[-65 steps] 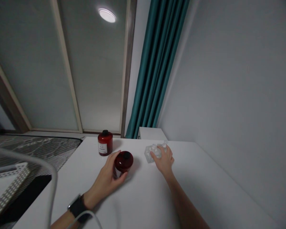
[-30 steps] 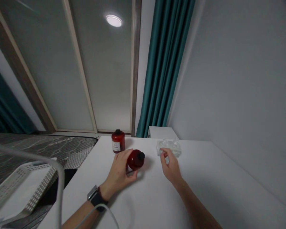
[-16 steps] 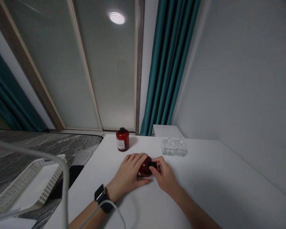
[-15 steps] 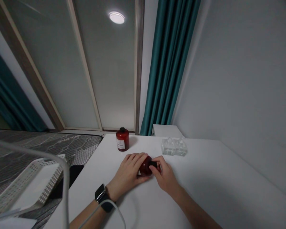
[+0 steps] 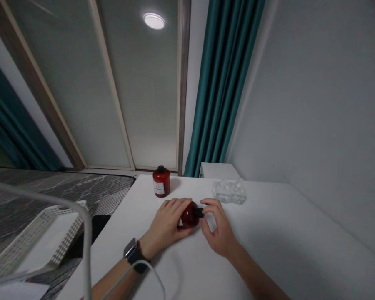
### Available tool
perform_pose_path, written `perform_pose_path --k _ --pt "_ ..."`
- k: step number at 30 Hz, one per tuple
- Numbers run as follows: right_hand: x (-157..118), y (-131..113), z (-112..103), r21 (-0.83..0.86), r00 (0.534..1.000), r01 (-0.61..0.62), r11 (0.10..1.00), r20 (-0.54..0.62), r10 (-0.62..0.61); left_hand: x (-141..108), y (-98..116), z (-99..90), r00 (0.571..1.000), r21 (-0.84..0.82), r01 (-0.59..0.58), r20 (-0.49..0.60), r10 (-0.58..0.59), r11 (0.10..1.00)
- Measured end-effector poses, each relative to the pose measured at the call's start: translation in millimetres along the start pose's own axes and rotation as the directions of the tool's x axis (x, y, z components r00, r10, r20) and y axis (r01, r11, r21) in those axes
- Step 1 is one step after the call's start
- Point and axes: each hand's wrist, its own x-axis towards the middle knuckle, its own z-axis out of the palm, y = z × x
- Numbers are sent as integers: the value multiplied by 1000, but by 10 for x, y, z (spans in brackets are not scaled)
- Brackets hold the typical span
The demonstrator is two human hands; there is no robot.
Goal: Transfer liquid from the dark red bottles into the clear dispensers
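A dark red bottle (image 5: 189, 215) lies tilted on its side over the white table, its black cap (image 5: 199, 212) facing right. My left hand (image 5: 170, 221) is wrapped round the bottle's body. Just right of the cap, my right hand (image 5: 218, 227) has its thumb and fingers apart, with nothing seen between them; its fingertips are close to the cap. Another red bottle (image 5: 161, 183) with a white label and black cap stands upright farther back on the left.
A clear, crinkled plastic item (image 5: 229, 191) lies at the back of the white table (image 5: 268, 241). A white perforated basket (image 5: 34, 241) is at the lower left. Pale cable runs across the left foreground. A white cabinet (image 5: 218, 170) stands behind the table.
My right hand's fingers have come off the black cap and spread apart. The bottle, still in my left hand, has shifted slightly left.
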Motion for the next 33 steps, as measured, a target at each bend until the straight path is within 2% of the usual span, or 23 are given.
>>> perform_pose_path --k 2,6,12,16,21,28,33 --pt "-7 59 13 -36 998 -56 998 -33 55 6 18 -2 1000 9 -18 5 18 1000" --pt "-8 150 1 -69 991 -134 989 19 136 13 26 6 1000 10 -27 -1 27 1000" --pt "-2 144 -73 -8 989 -90 996 117 91 -15 -25 21 998 -15 28 -51 -28 999" --pt "-16 139 -76 -4 982 -102 995 158 101 -12 -18 7 999 -12 -1 -38 1 1000" --pt "-8 124 -34 -30 985 -99 995 137 103 8 19 -1 998 3 -57 21 56 998" --pt "42 -12 -74 0 988 17 1000 156 -17 -2 3 12 1000 9 -31 3 31 999" --pt "18 23 -61 -37 988 -29 999 153 35 -15 -6 2 1000 -25 -18 -19 18 1000"
